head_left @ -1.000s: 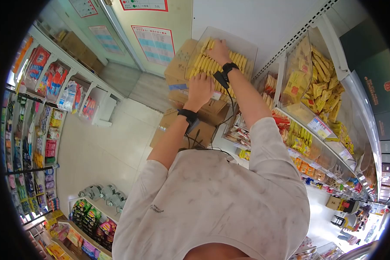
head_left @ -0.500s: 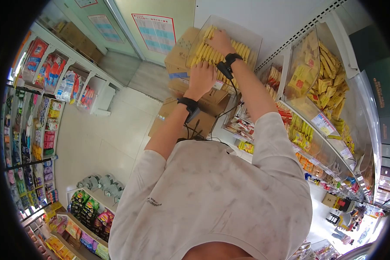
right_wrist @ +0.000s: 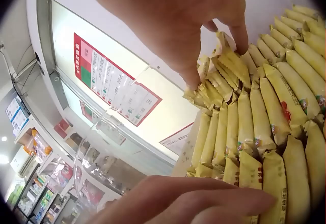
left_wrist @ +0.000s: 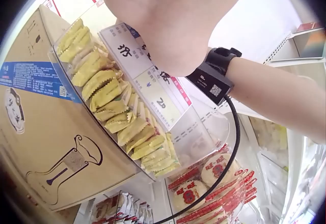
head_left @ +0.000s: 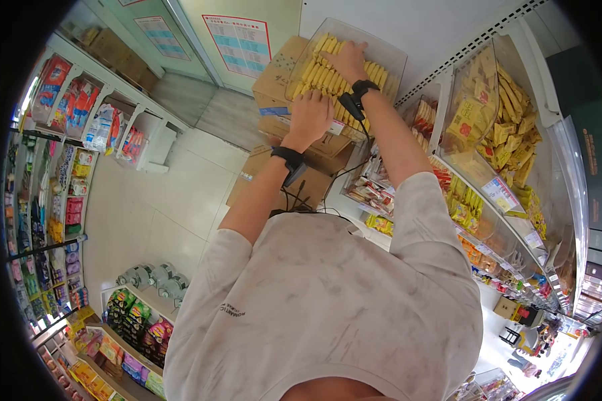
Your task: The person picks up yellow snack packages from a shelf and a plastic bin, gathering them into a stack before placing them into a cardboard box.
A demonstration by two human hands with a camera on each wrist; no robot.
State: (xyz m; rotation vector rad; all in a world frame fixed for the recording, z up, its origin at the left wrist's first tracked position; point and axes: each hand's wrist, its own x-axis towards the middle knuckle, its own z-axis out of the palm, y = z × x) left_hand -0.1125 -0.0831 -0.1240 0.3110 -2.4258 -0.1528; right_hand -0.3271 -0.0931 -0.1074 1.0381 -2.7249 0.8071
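Observation:
Rows of yellow-wrapped snack packets (right_wrist: 244,124) stand packed in a clear plastic bin (head_left: 396,61). At the far side of the bin, my right hand (head_left: 349,61) reaches down with thumb and fingers spread apart. The right wrist view shows that thumb and those fingers on either side of several packets (right_wrist: 224,71), gripping them as a bunch. Nearer me, my left hand (head_left: 311,119) rests on the front rows; its fingers (right_wrist: 204,201) lie over the packet tops. In the left wrist view a price card (left_wrist: 147,76) fronts the bin, partly covered by my left hand.
Brown cardboard boxes (head_left: 274,83) stand beside and below the bin. To the right, a shelf bin (head_left: 458,127) holds loose yellow packets, with more snacks below. A black cable (left_wrist: 235,137) hangs from my left wrist camera. Stocked shelves (head_left: 67,194) line the left side.
My right hand has shifted slightly right over the far rows, and its thumb and fingers have spread wider. My left hand stays at the front of the bin. The view has tilted a little.

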